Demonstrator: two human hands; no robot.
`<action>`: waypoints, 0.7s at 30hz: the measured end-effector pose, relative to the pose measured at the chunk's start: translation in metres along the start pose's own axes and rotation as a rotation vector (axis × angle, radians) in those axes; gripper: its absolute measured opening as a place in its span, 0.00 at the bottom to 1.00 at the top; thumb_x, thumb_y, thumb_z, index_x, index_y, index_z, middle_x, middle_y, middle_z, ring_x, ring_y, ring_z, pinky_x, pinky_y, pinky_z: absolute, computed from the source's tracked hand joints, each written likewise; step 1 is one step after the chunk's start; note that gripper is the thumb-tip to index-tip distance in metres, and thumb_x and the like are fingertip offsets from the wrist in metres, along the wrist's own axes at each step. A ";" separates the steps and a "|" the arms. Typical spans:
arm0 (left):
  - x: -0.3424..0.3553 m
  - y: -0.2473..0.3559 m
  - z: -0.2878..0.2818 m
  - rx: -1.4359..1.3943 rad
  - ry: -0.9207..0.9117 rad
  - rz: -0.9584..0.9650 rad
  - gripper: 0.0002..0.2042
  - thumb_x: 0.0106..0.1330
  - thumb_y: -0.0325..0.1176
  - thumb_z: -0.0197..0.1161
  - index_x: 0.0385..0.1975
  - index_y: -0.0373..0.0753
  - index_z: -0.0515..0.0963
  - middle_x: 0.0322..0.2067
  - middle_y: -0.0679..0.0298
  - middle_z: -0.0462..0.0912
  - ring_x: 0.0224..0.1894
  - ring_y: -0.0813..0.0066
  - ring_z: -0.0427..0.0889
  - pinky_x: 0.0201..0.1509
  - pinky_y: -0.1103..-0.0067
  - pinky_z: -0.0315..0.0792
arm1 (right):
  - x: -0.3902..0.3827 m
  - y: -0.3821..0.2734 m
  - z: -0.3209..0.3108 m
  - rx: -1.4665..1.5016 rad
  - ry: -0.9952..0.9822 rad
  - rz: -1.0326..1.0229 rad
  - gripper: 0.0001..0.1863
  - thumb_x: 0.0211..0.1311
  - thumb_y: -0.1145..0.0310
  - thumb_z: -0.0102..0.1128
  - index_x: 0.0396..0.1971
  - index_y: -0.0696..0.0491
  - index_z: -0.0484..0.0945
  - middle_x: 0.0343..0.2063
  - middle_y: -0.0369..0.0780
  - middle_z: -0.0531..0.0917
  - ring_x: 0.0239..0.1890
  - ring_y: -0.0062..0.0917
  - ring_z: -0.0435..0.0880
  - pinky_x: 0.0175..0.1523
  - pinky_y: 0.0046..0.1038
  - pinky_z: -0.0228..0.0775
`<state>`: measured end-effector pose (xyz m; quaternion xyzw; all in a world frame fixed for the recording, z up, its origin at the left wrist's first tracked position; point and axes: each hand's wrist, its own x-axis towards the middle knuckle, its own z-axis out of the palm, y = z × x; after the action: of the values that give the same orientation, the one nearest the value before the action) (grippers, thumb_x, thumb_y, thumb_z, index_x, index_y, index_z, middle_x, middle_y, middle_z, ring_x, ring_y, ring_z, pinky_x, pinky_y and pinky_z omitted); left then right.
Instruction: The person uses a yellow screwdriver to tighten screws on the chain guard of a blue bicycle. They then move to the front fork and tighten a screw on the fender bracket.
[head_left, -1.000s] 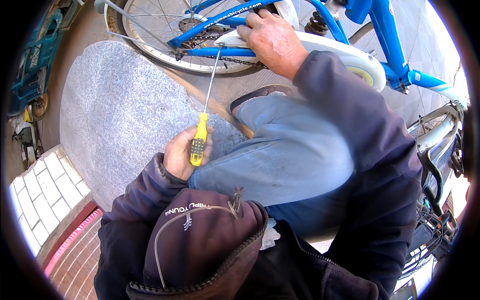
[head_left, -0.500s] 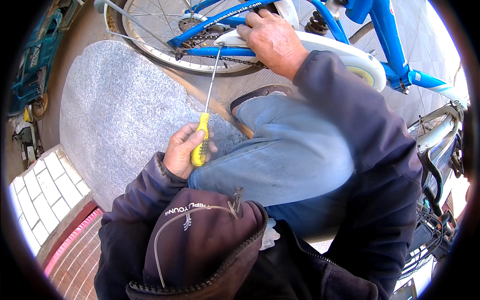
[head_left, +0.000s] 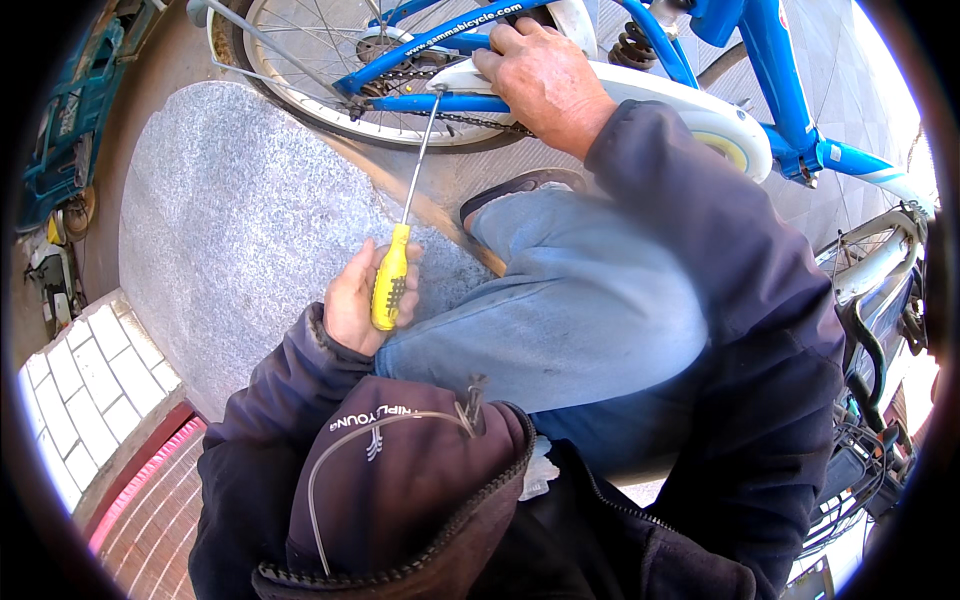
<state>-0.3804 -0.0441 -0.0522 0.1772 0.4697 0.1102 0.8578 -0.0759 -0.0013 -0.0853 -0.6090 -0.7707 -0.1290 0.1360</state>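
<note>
My left hand [head_left: 358, 298] holds a screwdriver [head_left: 389, 285] by its yellow and black handle, the handle lying across the curled fingers with the thumb beside it. Its long metal shaft points up to the rear end of a white chain guard [head_left: 655, 88], and the tip meets a small fastener there; the exact contact is too small to make out. At the upper middle, my right hand [head_left: 548, 85] grips that guard from above, fingers bent over its upper edge. The guard belongs to a blue bicycle [head_left: 440, 102], whose chain [head_left: 465, 120] shows below the frame tube.
A grey speckled mat [head_left: 250, 200] covers the floor at left. Teal crates [head_left: 65, 150] stand at the far left, and a brown slatted surface with a red edge [head_left: 155, 510] lies lower left. Another bicycle [head_left: 875, 280] stands close on the right. My bent knee [head_left: 560, 300] is between my arms.
The screwdriver handle has shifted slightly left and turned in my left hand, and the thumb has moved off its top. My right hand stays on the chain guard.
</note>
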 end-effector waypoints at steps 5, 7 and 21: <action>0.001 -0.002 0.001 0.061 0.082 -0.003 0.19 0.71 0.46 0.45 0.47 0.34 0.70 0.30 0.64 0.73 0.26 0.76 0.73 0.24 0.81 0.67 | 0.001 0.000 -0.005 0.008 -0.005 -0.015 0.12 0.49 0.73 0.65 0.36 0.54 0.83 0.36 0.43 0.80 0.41 0.32 0.78 0.46 0.31 0.71; 0.000 -0.002 0.004 0.073 0.087 0.015 0.18 0.70 0.45 0.47 0.46 0.35 0.70 0.30 0.64 0.74 0.26 0.76 0.73 0.24 0.81 0.68 | 0.002 0.001 -0.006 0.011 -0.004 -0.019 0.11 0.49 0.73 0.65 0.36 0.54 0.83 0.36 0.43 0.80 0.41 0.32 0.77 0.46 0.31 0.71; 0.002 0.000 0.006 0.169 0.132 0.112 0.11 0.68 0.35 0.55 0.44 0.36 0.71 0.34 0.62 0.76 0.33 0.72 0.79 0.29 0.81 0.73 | 0.001 0.000 -0.004 0.010 0.006 -0.013 0.11 0.49 0.73 0.65 0.36 0.54 0.83 0.36 0.43 0.79 0.41 0.32 0.77 0.46 0.31 0.71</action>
<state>-0.3743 -0.0450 -0.0509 0.2673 0.5222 0.1295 0.7994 -0.0757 -0.0016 -0.0809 -0.6027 -0.7750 -0.1277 0.1404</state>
